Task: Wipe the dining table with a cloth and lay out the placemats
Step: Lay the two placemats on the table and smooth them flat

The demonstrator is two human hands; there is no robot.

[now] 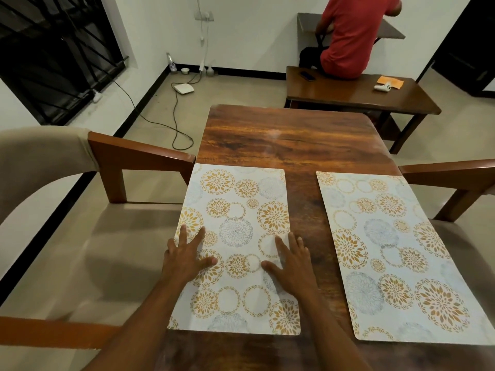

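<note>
- Lying flat on the table (281,135): left mat (241,210), long axis running from near edge to far edge, short side facing the person.
- Lying beside it, apart, bare wood showing between: right mat (388,250), long axis pointing nearly the same way.
- Resting on the near half of the left mat: left hand (184,259) and right hand (290,263), both released, fingers straight and spread, palms down, grasping nothing.
- Standing at the table's two sides: chairs, one (139,156) at left, one (450,175) at right.
</note>
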